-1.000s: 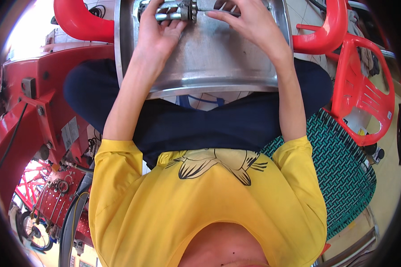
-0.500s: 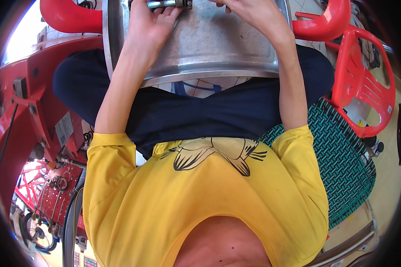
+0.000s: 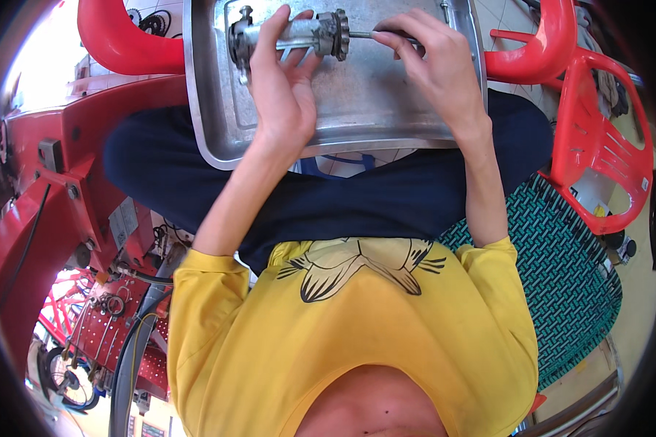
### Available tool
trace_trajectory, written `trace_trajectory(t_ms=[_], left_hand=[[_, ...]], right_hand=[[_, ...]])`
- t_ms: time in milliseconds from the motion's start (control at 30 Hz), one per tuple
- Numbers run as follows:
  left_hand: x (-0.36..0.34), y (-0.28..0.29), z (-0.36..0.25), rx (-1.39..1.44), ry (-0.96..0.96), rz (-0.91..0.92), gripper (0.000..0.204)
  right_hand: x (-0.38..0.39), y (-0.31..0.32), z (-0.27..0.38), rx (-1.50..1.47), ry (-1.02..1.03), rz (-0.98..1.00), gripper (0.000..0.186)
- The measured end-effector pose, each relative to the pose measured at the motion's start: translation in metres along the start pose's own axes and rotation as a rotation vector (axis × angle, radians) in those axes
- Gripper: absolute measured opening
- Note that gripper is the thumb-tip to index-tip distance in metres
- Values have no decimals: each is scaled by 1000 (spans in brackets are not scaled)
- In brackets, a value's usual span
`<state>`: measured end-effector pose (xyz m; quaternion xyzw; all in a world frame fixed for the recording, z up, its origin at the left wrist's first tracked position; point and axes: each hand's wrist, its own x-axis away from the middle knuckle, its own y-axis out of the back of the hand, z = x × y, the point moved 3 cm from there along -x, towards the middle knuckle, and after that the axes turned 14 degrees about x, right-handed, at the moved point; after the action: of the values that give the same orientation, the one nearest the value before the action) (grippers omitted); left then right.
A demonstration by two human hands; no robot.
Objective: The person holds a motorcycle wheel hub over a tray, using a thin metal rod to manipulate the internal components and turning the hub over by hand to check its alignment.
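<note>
The left hand (image 3: 288,98) grips a cylindrical metal part (image 3: 299,33) near the far side of a shallow metal tray (image 3: 372,102). Its thumb lies across the near side of the cylinder, and the other fingers curl behind and under it. The part lies sideways in the grasp, raised over the tray's left half: a darker, wider end with small projecting studs points left, and a toothed dark ring (image 3: 340,34) faces right.

The right hand (image 3: 434,69) pinches a thin metal rod (image 3: 361,34) between thumb and bent forefinger, its other fingers folded in. The rod runs level from the fingertips to the toothed ring; whether it enters the ring or only touches it, I cannot tell. A small metal pin (image 3: 444,9) sits at the tray's far right corner.

The tray spans the space in front of the person's dark blue trousers (image 3: 342,204), with a red curved bar (image 3: 135,44) just beside its left edge. To the right stand a red plastic chair (image 3: 598,149) and, nearer, a green woven surface (image 3: 554,291). At the left are a red metal frame (image 3: 87,146) and a perforated red panel (image 3: 106,320) carrying tools
</note>
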<state>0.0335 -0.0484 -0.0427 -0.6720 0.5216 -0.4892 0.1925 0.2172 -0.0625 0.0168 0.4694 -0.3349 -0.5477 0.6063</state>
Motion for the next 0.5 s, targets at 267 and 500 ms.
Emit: trace_trajectory(t_ms=[267,500], left_hand=[[17,4,7,-18,28,76,39],[17,0,5,16,25,35,35]], right_hand=[[20,-9,-14,-51,117,-150,19],[17,-4,0,151,127,-284,15]])
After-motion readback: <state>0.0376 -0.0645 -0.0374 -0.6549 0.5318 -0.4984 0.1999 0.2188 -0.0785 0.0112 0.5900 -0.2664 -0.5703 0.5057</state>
